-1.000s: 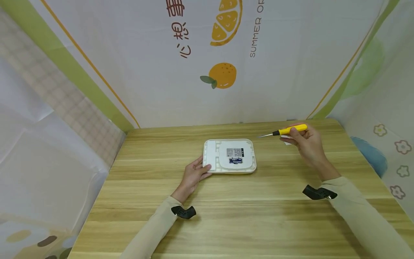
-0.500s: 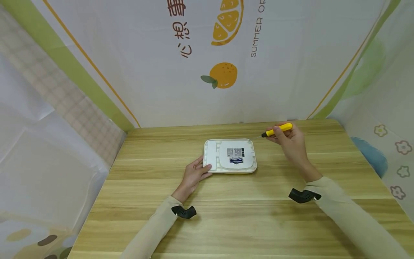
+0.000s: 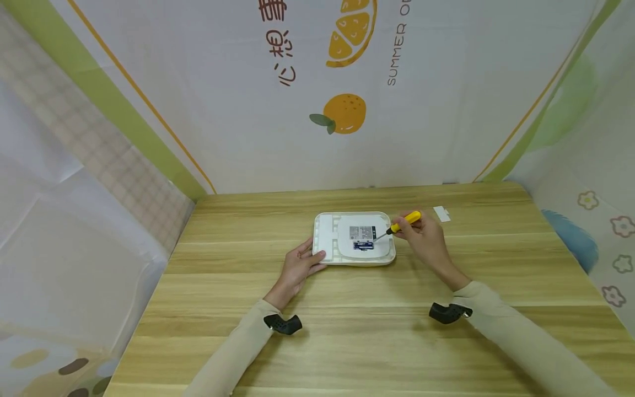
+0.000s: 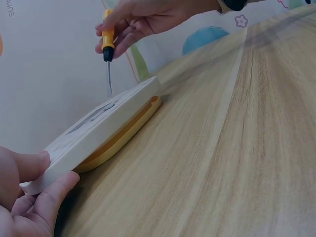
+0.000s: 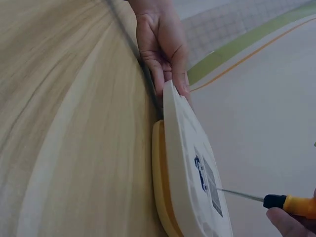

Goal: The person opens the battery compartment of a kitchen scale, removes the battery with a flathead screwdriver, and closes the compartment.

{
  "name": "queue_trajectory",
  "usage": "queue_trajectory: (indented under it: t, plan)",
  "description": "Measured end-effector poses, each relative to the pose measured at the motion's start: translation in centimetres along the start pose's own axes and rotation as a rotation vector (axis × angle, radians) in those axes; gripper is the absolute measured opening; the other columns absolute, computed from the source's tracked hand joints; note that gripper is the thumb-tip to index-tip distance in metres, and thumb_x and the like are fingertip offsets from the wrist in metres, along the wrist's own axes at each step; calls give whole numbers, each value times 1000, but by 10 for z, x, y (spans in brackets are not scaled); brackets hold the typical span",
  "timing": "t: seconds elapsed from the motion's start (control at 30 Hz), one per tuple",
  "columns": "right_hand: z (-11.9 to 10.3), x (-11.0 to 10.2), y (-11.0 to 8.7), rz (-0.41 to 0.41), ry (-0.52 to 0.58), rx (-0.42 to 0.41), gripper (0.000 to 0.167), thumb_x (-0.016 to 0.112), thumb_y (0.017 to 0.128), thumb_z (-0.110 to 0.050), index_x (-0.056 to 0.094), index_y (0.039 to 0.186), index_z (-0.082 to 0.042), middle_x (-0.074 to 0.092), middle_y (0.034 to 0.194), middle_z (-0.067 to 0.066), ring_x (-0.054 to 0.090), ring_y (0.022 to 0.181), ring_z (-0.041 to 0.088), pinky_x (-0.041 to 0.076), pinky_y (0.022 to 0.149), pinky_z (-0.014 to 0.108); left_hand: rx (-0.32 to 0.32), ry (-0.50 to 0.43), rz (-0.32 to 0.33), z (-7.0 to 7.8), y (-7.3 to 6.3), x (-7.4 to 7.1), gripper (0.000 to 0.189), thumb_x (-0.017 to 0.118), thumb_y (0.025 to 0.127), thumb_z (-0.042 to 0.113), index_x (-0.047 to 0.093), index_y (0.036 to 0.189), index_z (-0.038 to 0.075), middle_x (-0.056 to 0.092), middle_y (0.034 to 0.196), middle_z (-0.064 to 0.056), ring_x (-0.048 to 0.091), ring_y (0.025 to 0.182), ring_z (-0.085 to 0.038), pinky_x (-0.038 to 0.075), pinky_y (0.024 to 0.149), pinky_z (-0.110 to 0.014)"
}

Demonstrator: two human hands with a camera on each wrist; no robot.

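Observation:
A flat white device (image 3: pixel 325 234), like a kitchen scale turned underside up, has a yellow layer (image 4: pixel 131 133) beneath it. Its underside shows a printed label (image 3: pixel 361 232) and an uncovered slot with a dark blue battery (image 3: pixel 364 246). My left hand (image 3: pixel 296 267) grips the near-left corner, thumb on top and fingers below. In my right hand (image 3: pixel 426 240) is a screwdriver (image 3: pixel 407 221) with a yellow handle and black collar, pinched between thumb and fingers. Its thin metal shaft (image 5: pixel 242 194) slants down, with the tip close to the right end of the battery slot.
A small white tabbed cover (image 3: pixel 441 214) lies on the wooden table (image 3: pixel 347 331) to the right, beyond my right hand. A printed cloth (image 3: pixel 421 138) hangs upright along the table's back edge, and more cloth stands at both sides.
My right hand has moved left and down with the screwdriver, from beside the white device to over its battery slot. The small white cover is left in view on the table. My left hand stays put.

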State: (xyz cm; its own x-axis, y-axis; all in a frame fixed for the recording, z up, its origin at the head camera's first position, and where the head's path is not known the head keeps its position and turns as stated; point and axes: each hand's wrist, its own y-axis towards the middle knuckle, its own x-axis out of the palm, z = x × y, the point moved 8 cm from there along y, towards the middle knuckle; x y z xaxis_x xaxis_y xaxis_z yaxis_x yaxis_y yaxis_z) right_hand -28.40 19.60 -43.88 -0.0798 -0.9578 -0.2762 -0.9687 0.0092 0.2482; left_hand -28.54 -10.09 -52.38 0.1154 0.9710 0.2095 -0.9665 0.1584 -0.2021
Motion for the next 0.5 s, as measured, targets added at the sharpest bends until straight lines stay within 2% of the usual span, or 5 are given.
queue_trajectory:
  t: [0.13,0.3,0.5]
  plan:
    - [3,3,-1,1,-4,6,37,59,106,-18,54,126,13,69,118,29,73,92,9,63,81,33,-26,7,16,-1,1,0,66,65,98,-3,35,157,-1,56,137,-34,68,114,-33,63,89,-32]
    - [4,6,-2,15,-23,20,37,61,105,-20,56,123,12,70,116,27,74,95,25,64,80,35,-31,13,20,-1,0,0,64,64,99,-4,36,156,-1,55,137,-34,68,113,-32,63,89,-32]
    - [-2,9,-2,28,-60,-34,32,61,104,-13,58,122,13,70,114,30,73,99,38,64,76,27,-27,10,20,-1,0,-1,64,64,98,-3,36,156,-1,56,137,-34,69,111,-31,63,88,-32]
